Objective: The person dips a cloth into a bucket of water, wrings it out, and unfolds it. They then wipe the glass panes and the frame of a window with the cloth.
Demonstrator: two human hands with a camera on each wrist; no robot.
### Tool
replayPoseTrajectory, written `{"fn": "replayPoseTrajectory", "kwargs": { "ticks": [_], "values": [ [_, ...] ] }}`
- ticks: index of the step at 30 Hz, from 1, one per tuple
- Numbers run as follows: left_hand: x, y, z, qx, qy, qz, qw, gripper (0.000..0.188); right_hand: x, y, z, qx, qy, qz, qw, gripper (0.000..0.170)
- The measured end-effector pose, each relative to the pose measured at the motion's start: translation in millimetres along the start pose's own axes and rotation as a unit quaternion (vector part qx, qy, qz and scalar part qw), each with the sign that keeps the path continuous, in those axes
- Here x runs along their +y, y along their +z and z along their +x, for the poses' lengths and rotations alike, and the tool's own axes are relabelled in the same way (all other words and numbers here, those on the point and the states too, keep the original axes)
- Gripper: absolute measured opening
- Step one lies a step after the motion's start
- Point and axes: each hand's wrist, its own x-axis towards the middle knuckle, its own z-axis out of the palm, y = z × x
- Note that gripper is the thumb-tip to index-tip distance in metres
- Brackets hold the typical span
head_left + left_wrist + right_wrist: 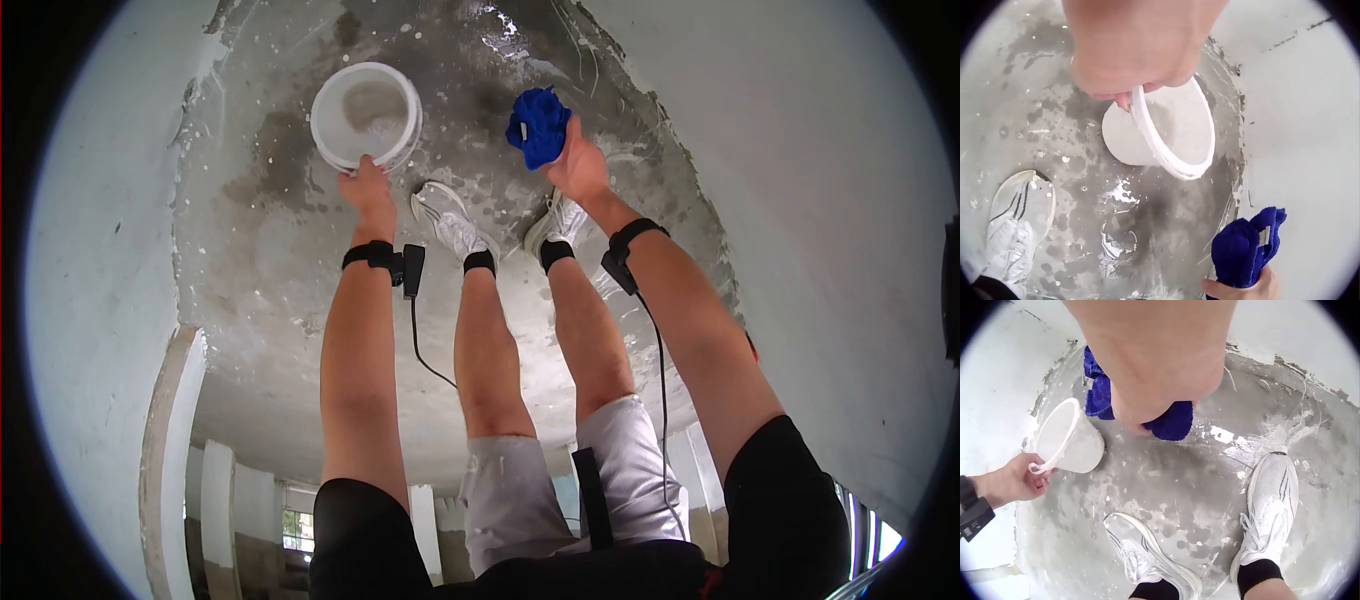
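Observation:
My left hand grips the near rim of a white plastic bucket, fingers curled over its edge. In the right wrist view the bucket leans, its mouth turned toward the left. A greyish patch shows inside it in the head view. A bunched dark blue cloth is held in my right hand, with a small pale label on it. From the right wrist view, the back of that hand hides much of the cloth.
The concrete floor is wet and spotted with white specks. Pale walls rise on both sides, with chipped lower edges. My feet in white sneakers stand just behind the hands. Cables hang from the wrist cameras.

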Motion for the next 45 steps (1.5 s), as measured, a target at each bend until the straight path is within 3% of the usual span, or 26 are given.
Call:
{"fn": "replayPoseTrajectory", "kwargs": {
  "ticks": [3, 8, 9, 11, 14, 15, 17, 19, 20, 22, 24, 27, 29, 30, 31, 33, 35, 36, 37, 41, 45],
  "values": [
    [-19, -5, 19, -0.008, -0.019, -0.048, 0.999, 0.033, 8, -2, 2, 0.018, -0.01, -0.005, 1.0, 0.06],
    [-31, -27, -5, -0.128, -0.129, -0.062, 0.981, 0.054, 24, -11, -6, 0.03, -0.025, -0.02, 0.999, 0.063],
    [-35, -27, -11, -0.128, -0.127, -0.063, 0.982, 0.054, 28, -13, -8, 0.027, -0.03, -0.025, 0.999, 0.064],
    [-46, -29, -26, -0.028, -0.185, 0.017, 0.982, 0.063, 29, -18, -16, 0.025, -0.036, -0.026, 0.999, 0.065],
    [-54, -36, -58, -0.041, -0.198, 0.068, 0.977, 0.062, 26, -30, -24, 0.008, -0.017, -0.04, 0.999, 0.069],
    [-53, -37, -71, -0.043, -0.192, 0.067, 0.978, 0.062, 27, -31, -27, -0.035, 0.007, -0.057, 0.998, 0.076],
    [-50, -38, -95, -0.182, -0.146, 0.16, 0.959, 0.059, 23, -39, -28, -0.069, 0.027, -0.072, 0.995, 0.084],
    [-53, -43, -111, -0.283, 0.044, 0.35, 0.892, 0.056, 12, -50, -35, -0.193, 0.072, -0.153, 0.967, 0.101],
    [-43, -44, -125, -0.282, 0.052, 0.35, 0.892, 0.056, 14, -49, -35, -0.225, 0.063, -0.172, 0.957, 0.112],
    [-17, -45, -152, -0.377, 0.167, 0.459, 0.787, 0.05, 1, -62, -45, -0.243, 0.046, -0.177, 0.953, 0.112],
    [7, -43, -167, -0.388, 0.179, 0.471, 0.772, 0.048, -8, -75, -57, -0.277, 0.021, -0.183, 0.943, 0.116],
    [46, -41, -192, -0.398, 0.191, 0.488, 0.753, 0.051, -24, -99, -86, -0.258, -0.007, -0.14, 0.956, 0.117],
    [83, -48, -221, -0.44, 0.238, 0.527, 0.687, 0.057, -38, -117, -108, -0.227, -0.032, -0.133, 0.964, 0.118],
    [99, -49, -236, -0.457, 0.186, 0.48, 0.725, 0.065, -50, -135, -122, -0.218, -0.084, -0.085, 0.969, 0.116],
    [113, -53, -253, -0.455, 0.191, 0.481, 0.725, 0.065, -59, -149, -141, -0.213, -0.132, -0.034, 0.968, 0.114],
    [150, -61, -284, -0.485, -0.032, 0.226, 0.844, 0.069, -89, -194, -178, -0.198, -0.172, -0.015, 0.965, 0.105],
    [169, -79, -303, -0.52, 0.021, 0.211, 0.827, 0.068, -120, -240, -218, -0.182, -0.156, 0.022, 0.971, 0.097],
    [183, -93, -323, -0.544, 0.037, 0.166, 0.822, 0.067, -128, -260, -241, -0.119, -0.174, 0.058, 0.976, 0.084],
    [200, -105, -344, -0.569, 0.056, 0.121, 0.811, 0.066, -137, -283, -260, -0.102, -0.181, 0.06, 0.976, 0.084],
    [262, -154, -438, -0.6, 0.007, -0.013, 0.8, 0.066, -172, -361, -355, 0.032, -0.245, 0.134, 0.96, 0.049],
    [318, -195, -527, -0.599, 0.024, -0.122, 0.791, 0.058, -192, -416, -447, 0.097, -0.232, 0.213, 0.944, 0.045]
  ]
}}
